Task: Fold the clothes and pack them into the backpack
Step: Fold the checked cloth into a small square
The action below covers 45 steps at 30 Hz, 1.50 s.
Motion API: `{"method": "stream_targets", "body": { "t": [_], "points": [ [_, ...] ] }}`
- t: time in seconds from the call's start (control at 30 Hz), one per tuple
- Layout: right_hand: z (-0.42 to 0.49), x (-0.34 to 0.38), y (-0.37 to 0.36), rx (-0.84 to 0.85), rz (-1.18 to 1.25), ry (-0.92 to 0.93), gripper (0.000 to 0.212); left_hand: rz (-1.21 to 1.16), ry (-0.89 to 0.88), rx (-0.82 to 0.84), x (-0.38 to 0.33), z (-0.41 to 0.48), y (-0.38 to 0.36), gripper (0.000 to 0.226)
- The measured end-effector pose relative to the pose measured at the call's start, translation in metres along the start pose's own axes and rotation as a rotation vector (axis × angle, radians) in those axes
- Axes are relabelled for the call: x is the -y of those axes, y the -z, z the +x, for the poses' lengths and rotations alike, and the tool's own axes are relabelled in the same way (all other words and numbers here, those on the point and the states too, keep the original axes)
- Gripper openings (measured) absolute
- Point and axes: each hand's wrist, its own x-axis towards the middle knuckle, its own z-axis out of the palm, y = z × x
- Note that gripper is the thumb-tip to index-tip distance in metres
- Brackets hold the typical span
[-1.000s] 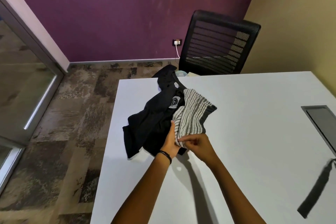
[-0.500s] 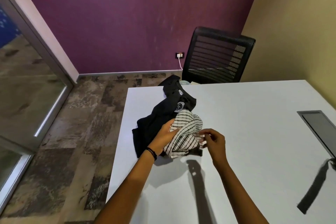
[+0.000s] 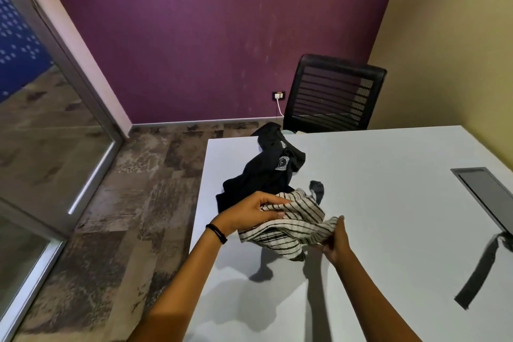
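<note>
Two hands are lifting a striped garment [image 3: 294, 223] above a white table [image 3: 388, 216].
Left hand [image 3: 249, 214] and right hand [image 3: 334, 239] are each pinching it; bunched fabric is risking a crooked fold.

The table [image 3: 374, 230] hides the chair [image 3: 333, 94] below its backrest, the grey panel [image 3: 485, 191] and the black strap [image 3: 477, 272] run off the right edge, the badge [image 3: 282, 163] on the black shirt [image 3: 258, 178] is too small to read, and the striped top [image 3: 294, 226] covers that shirt's near end.
</note>
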Motion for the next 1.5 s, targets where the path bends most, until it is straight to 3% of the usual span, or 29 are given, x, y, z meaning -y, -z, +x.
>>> {"method": "stream_targets", "body": {
  "t": [0.13, 0.27, 0.43, 0.57, 0.63, 0.7, 0.83, 1.03, 1.17, 1.3, 1.43, 1.5],
  "points": [
    [-0.026, 0.008, 0.0, -0.17, -0.047, 0.213, 0.013, 0.091, -0.005, -0.016, 0.0, -0.015, 0.003, 0.038],
    [-0.042, 0.024, 0.0, -0.248, -0.361, 0.569, 0.012, 0.198, 0.015, -0.065, 0.009, -0.028, 0.004, 0.041],
    [-0.081, 0.052, -0.013, -0.121, -0.493, 0.862, 0.012, 0.293, 0.079, 0.013, 0.028, -0.042, -0.005, 0.053],
    [-0.103, 0.063, -0.026, -0.028, -0.484, 0.958, 0.011, 0.411, 0.205, 0.079, 0.036, -0.04, -0.015, 0.054],
    [-0.114, 0.066, -0.034, 0.002, -0.475, 0.987, 0.014, 0.506, 0.217, 0.035, 0.029, -0.037, -0.02, 0.05],
    [-0.126, 0.07, -0.041, 0.035, -0.484, 1.017, 0.016, 0.518, 0.148, -0.076, 0.013, -0.035, -0.024, 0.052],
    [-0.152, 0.074, -0.054, 0.146, -0.572, 1.091, 0.021, 0.383, -0.166, -0.281, -0.026, -0.032, -0.03, 0.076],
    [-0.183, 0.083, -0.066, 0.261, -0.675, 1.256, 0.024, 0.386, -0.292, -0.333, -0.054, -0.028, -0.026, 0.066],
    [-0.197, 0.092, -0.069, 0.353, -0.743, 1.267, 0.022, 0.169, -0.336, -0.249, -0.066, -0.036, -0.022, 0.082],
    [-0.21, 0.101, -0.069, 0.42, -0.857, 1.296, 0.013, 0.209, -0.416, -0.233, -0.082, -0.042, -0.015, 0.064],
    [-0.223, 0.111, -0.067, 0.372, -0.891, 1.361, 0.011, 0.279, -0.468, -0.234, -0.093, -0.046, -0.003, 0.036],
    [-0.227, 0.117, -0.064, 0.337, -0.907, 1.378, 0.011, 0.297, -0.448, -0.212, -0.096, -0.05, 0.002, 0.035]
  ]
}}
